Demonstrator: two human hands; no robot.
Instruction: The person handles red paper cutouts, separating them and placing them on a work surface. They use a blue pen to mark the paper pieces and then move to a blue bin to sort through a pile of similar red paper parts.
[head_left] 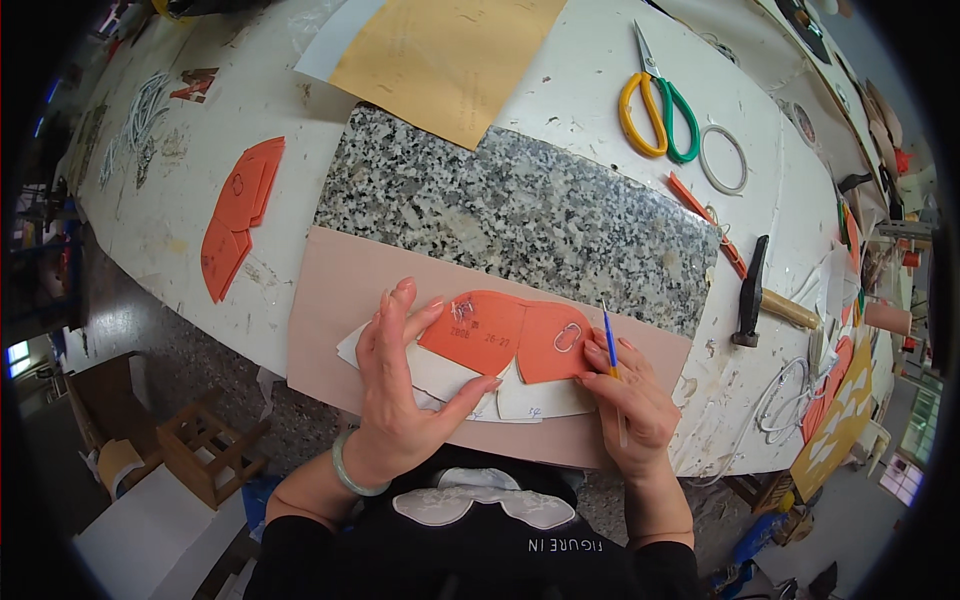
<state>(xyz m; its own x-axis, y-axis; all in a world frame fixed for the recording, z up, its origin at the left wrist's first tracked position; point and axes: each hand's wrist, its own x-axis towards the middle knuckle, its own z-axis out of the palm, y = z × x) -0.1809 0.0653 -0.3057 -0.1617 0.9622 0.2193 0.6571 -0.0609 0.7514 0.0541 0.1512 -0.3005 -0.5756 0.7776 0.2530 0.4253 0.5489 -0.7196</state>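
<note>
A coral-orange pattern template [470, 335], two curved lobes with a seam line between them, lies on cream-white cut pieces [545, 402] in front of me. My left hand [392, 385] is spread over its left side, with the thumb on the lower edge and a fingertip at the upper left. Between the fingers of my right hand [640, 415] is a slim blue pen [611, 350], its thin tip pointing away from me. The fingertips of that hand touch the template's right edge. Beneath everything is a pinkish-beige sheet [345, 275].
Beyond the sheet lies a speckled granite slab [480, 210], partly under tan paper [450, 60]. More orange templates [240, 220] lie at left. Scissors [655, 110], a white ring [723, 160], an orange-red tool [708, 225] and a hammer [770, 300] are at right, near white cord [785, 405].
</note>
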